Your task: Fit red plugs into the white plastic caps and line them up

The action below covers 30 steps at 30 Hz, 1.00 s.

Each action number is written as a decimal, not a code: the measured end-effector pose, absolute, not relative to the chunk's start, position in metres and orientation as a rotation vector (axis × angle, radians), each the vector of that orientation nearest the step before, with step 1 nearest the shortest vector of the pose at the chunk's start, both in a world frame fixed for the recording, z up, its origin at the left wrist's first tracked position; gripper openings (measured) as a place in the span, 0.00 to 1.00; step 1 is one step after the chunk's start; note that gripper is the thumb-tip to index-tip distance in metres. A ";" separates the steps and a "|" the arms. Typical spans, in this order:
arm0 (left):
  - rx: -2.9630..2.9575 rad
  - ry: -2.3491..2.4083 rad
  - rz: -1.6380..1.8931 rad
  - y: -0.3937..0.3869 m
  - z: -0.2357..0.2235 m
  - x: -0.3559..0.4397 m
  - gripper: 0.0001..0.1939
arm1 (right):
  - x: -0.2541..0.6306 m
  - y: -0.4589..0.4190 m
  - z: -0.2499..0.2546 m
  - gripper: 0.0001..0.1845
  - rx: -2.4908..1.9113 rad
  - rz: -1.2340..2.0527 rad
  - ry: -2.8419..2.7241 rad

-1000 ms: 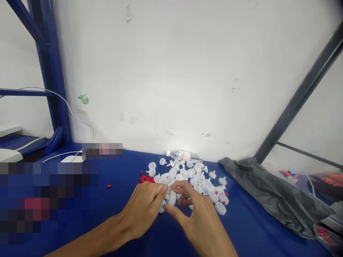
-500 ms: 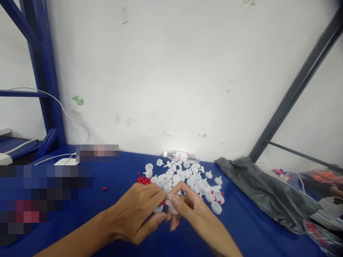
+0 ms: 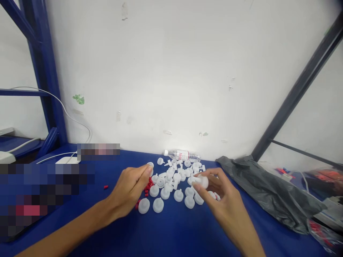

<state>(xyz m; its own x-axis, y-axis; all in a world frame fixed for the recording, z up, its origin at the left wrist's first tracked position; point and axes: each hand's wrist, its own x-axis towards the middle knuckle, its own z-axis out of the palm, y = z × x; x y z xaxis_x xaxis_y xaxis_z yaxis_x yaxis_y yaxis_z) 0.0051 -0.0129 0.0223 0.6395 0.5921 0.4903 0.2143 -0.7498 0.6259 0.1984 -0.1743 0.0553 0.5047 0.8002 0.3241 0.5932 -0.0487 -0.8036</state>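
Head view: the right hand [image 3: 224, 192] pinches a white spouted cap [image 3: 204, 182] between thumb and fingers, at three o'clock of the loose white caps [image 3: 177, 177] spread on the blue worktop [image 3: 174, 235]. At nine o'clock, the left hand [image 3: 130, 186] is narrow beside small red plugs [image 3: 149, 184]; whether it grips anything cannot be told. A clear bottle [image 3: 182, 155] lies toward twelve o'clock.

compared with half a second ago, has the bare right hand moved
Yes, rightward: the bare right hand, holding a round white plastic piece, has shifted right relative to the clear plastic bottle lying at the back.
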 end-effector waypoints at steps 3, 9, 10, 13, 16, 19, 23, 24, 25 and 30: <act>2.583 0.842 0.909 0.000 0.017 0.006 0.21 | 0.209 -0.179 0.056 0.16 -1.755 0.342 -1.295; 2.779 0.834 0.650 -0.001 0.003 0.013 0.19 | 0.189 -0.164 0.039 0.12 -2.029 0.395 -1.471; 2.781 0.841 0.629 -0.001 0.003 0.013 0.19 | 0.185 -0.161 0.036 0.11 -2.047 0.401 -1.504; 2.777 0.872 0.614 -0.001 0.005 0.013 0.20 | 0.176 -0.154 0.029 0.09 -2.039 0.410 -1.583; 2.767 0.883 0.626 0.001 0.005 0.013 0.17 | 0.174 -0.150 0.024 0.10 -2.074 0.420 -1.604; 2.760 0.893 0.622 0.001 0.003 0.013 0.15 | 0.178 -0.148 0.023 0.15 -2.165 0.419 -1.574; 2.764 0.885 0.610 0.000 0.003 0.012 0.15 | 0.194 -0.159 0.034 0.14 -2.166 0.436 -1.475; 2.765 0.879 0.612 -0.001 0.003 0.012 0.15 | 0.202 -0.165 0.037 0.12 -2.170 0.423 -1.442; 2.765 0.869 0.619 -0.001 0.004 0.012 0.16 | 0.211 -0.171 0.041 0.11 -2.196 0.382 -1.401; 2.732 0.800 0.705 -0.002 0.005 0.010 0.17 | 0.273 -0.202 0.043 0.18 -2.445 0.100 -1.052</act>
<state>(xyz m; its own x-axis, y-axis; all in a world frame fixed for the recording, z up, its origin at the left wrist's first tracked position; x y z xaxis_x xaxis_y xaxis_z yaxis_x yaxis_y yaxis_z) 0.0105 -0.0025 0.0054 0.7387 0.5525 0.3861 0.4527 -0.8310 0.3232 0.2733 -0.2019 0.0435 0.7029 0.7017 0.1167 0.6672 -0.5935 -0.4501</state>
